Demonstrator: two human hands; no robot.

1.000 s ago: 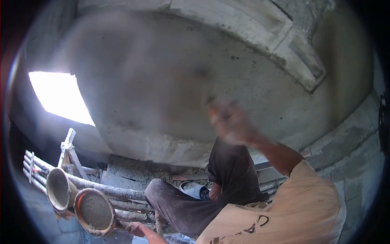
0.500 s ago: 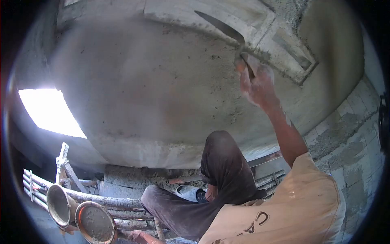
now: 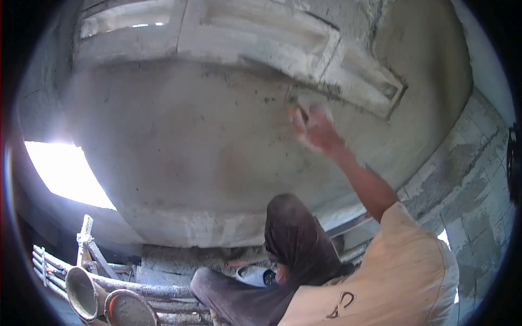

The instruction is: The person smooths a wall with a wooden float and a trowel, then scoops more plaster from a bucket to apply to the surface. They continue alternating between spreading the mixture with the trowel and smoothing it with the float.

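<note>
My right hand (image 3: pixel 317 129) is raised against the wall, its fingers wrapped round the handle of a trowel (image 3: pixel 263 68). The trowel's blade is smeared by motion and points up and left, along the lower edge of a recessed concrete panel (image 3: pixel 353 73). Below that edge spreads a broad, smooth, grey plastered wall (image 3: pixel 206 146), with small pits and dark specks near the hand. Whitish residue coats my fingers and wrist. My left hand is out of view.
Two buckets, one pale (image 3: pixel 81 294) and one with grey mortar (image 3: pixel 130 311), stand at the lower left beside scaffold poles (image 3: pixel 141 288). A bright opening (image 3: pixel 68 174) breaks the wall at left. Rough blockwork (image 3: pixel 473 206) rises at right. My bent knees (image 3: pixel 291 217) are below the wall.
My right hand and the trowel have moved left along the panel's edge. The view has tilted up, so the scene sits lower. My left hand has dropped out of view.
</note>
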